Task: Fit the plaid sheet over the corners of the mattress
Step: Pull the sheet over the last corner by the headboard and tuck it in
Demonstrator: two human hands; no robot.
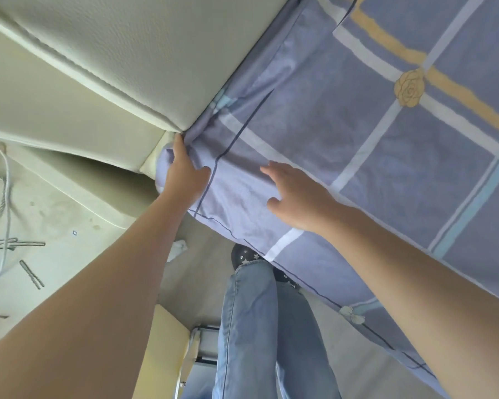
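A blue-violet plaid sheet (343, 133) with white, yellow and light-blue stripes and a yellow rose covers the mattress, filling the right and centre of the head view. Its corner is wrapped over the mattress corner beside the cream headboard (133, 53). My left hand (185, 171) lies flat on that corner, fingertips pushed into the gap between sheet and headboard. My right hand (294, 194) rests open on the sheet a little to the right, fingers spread on the top surface. The mattress itself is hidden under the sheet.
A cream padded bed frame (69, 116) runs along the left. A white surface with cords and metal rods (15, 243) is at far left. Below are my jeans legs (257, 326), a dark shoe (245, 254), and a crumpled white scrap (177, 249) on the floor.
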